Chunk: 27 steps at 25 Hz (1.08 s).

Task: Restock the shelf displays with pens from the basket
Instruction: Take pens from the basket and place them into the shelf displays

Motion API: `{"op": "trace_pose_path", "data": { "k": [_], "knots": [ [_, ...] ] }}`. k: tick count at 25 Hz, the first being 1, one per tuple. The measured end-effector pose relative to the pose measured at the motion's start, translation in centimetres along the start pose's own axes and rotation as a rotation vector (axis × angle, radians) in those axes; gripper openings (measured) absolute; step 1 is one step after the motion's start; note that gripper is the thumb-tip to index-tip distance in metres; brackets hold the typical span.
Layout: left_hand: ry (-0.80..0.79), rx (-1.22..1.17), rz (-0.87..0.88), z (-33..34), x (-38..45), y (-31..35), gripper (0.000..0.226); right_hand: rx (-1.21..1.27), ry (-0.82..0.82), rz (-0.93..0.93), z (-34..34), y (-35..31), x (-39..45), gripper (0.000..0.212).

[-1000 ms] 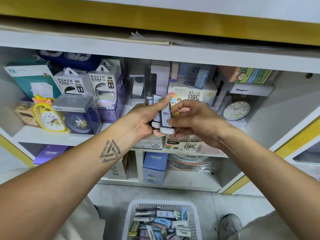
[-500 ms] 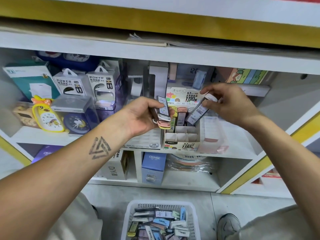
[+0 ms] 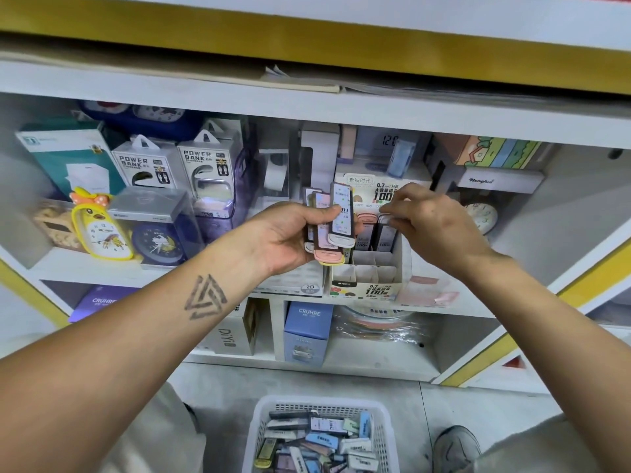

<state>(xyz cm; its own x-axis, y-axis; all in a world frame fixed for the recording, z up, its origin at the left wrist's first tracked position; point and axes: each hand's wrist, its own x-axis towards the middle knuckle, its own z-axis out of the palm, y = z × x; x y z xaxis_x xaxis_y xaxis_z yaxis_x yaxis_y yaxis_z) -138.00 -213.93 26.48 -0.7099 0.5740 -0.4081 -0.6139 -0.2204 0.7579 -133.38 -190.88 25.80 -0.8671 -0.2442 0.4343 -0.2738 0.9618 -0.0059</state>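
Your left hand point(image 3: 293, 233) grips a fan of light, slick cases point(image 3: 333, 223); your right hand point(image 3: 433, 227) pinches one into the display point(image 3: 367, 285). Pinch each by its long edges.

"POWER BANK" on two boxes point(image 3: 145, 165); "CRUHRE" on blue box point(image 3: 308, 331)

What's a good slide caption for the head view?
Left hand holds spare packs while right hand slots one into the display box.
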Motion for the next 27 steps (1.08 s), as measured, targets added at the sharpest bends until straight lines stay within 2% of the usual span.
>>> {"op": "trace_pose_path", "data": {
  "k": [2, 4, 6, 8, 10, 11, 14, 19, 24, 27],
  "knots": [
    [0.001, 0.017, 0.007, 0.0, 0.1, -0.1, 0.020, 0.156, 0.025, 0.109, -0.2, -0.8, 0.4, 0.019],
    [0.017, 0.001, 0.036, 0.0, 0.2, -0.2, 0.019, 0.640, -0.100, 0.354, -0.9, -2.4, 0.9, 0.024],
    [0.037, -0.025, 0.072, 0.2, 0.3, -0.3, 0.021, 1.022, -0.268, 0.505, -1.2, -4.2, 1.0, 0.047],
    [0.062, -0.033, 0.111, 0.3, 0.3, -0.4, 0.029, 1.220, -0.312, 0.550, -1.1, -5.4, 0.8, 0.053],
    [0.081, -0.043, 0.138, 0.1, 0.4, -0.2, 0.036, 1.293, -0.252, 0.566, -1.3, -5.5, 0.9, 0.038],
    [0.084, -0.046, 0.142, 0.0, 0.3, -0.1, 0.037, 1.280, -0.194, 0.566, -1.6, -5.1, 1.0, 0.031],
    [0.116, -0.055, 0.105, -0.3, 0.2, 0.5, 0.028, 1.118, -0.030, 0.555, -2.9, -2.6, 1.3, 0.030],
    [0.162, -0.086, 0.054, -0.7, 0.0, 0.9, 0.009, 0.984, -0.032, 0.434, -4.2, 0.8, 0.5, 0.029],
    [0.123, -0.041, 0.018, -0.3, -0.1, 0.6, 0.021, 0.412, 0.029, 0.250, -3.0, 1.2, 0.1, 0.021],
    [0.105, -0.029, 0.006, -0.3, 0.0, 0.4, 0.023, 0.155, 0.084, 0.120, -1.7, 0.7, -0.2, 0.020]
  ]
}}
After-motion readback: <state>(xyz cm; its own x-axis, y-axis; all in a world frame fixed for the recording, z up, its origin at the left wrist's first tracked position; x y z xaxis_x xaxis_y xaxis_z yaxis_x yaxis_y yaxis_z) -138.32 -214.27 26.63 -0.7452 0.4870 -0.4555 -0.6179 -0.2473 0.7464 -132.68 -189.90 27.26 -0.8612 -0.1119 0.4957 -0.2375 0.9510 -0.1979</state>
